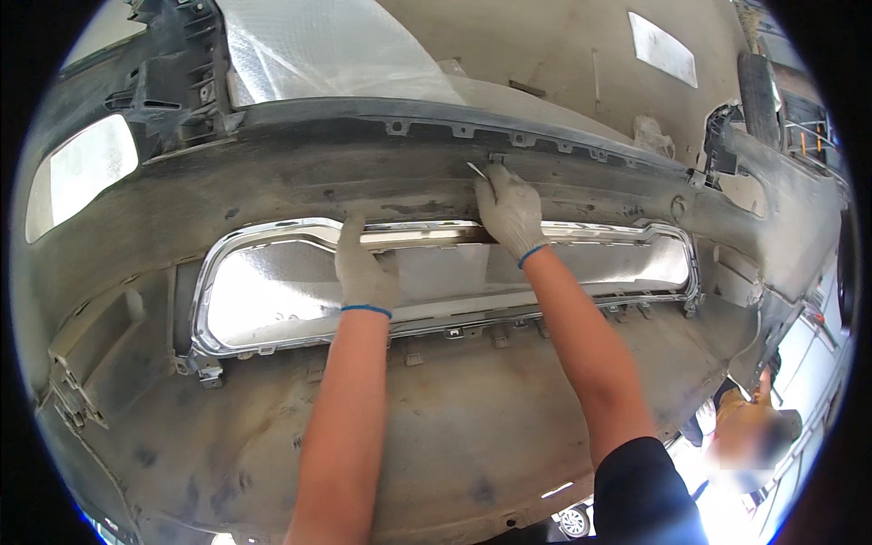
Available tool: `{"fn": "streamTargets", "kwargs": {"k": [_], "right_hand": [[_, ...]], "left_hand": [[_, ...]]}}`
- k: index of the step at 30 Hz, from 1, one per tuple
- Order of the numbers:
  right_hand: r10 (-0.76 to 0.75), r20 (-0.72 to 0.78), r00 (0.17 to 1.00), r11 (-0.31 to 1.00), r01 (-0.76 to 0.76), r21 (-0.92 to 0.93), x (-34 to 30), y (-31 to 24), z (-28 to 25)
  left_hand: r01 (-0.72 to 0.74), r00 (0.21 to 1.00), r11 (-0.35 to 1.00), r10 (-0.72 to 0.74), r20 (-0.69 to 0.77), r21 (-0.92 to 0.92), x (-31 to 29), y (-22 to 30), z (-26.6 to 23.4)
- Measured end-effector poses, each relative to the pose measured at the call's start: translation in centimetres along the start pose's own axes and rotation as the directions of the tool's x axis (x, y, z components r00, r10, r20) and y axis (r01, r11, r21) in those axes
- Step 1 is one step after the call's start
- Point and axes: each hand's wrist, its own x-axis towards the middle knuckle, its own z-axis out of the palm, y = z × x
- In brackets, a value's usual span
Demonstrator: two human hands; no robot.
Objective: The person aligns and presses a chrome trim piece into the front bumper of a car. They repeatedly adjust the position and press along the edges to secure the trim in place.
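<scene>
Bumper: large curved shell [472, 381], dull grey-brown plastic, matte and dust-smeared, darker patches low down; spans most of the view.
Sheet: silvery wrap [336, 54], finely dimpled and shiny, lying beyond the bumper's far edge.
Chrome frame: long, low loop with rounded ends [427, 227], mirror-bright, set around the bumper's wide middle opening, below the right hand's fingers.
Side hole: rounded four-sided cutout [84, 177] at the bumper's left, bright behind.
Right hand: off-white knit glove [510, 209], fingers curled together around a thin stick, just above the frame's upper bar.
Left hand: matching glove [368, 268], laid across the frame's upper bar, fingertips toward the bumper; whether it grips cannot be told.
Tabs: small dark plastic lugs [522, 139], in a row along the bumper's upper edge.
Glove cuffs: narrow blue bands [366, 311], one per wrist.
Stick: slim, pale, straight [475, 170], its tip jutting up-left from the right hand; material unclear.
</scene>
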Motion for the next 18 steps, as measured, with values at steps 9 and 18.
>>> {"fn": "streamTargets", "kwargs": {"k": [9, 18], "right_hand": [[0.082, 0.239, 0.968, 0.993, -0.058, -0.106, -0.1, 2.4, -0.3], [-0.03, 0.214, 0.976, 0.999, 0.027, 0.017, 0.1, 4.4, 0.1]], "left_hand": [[-0.124, 0.969, 0.991, 0.133, 0.209, -0.059, 2.1, -0.7, -1.3], [0.062, 0.943, 0.99, -0.017, 0.332, -0.125, -0.9, -8.6, 3.2]]}}
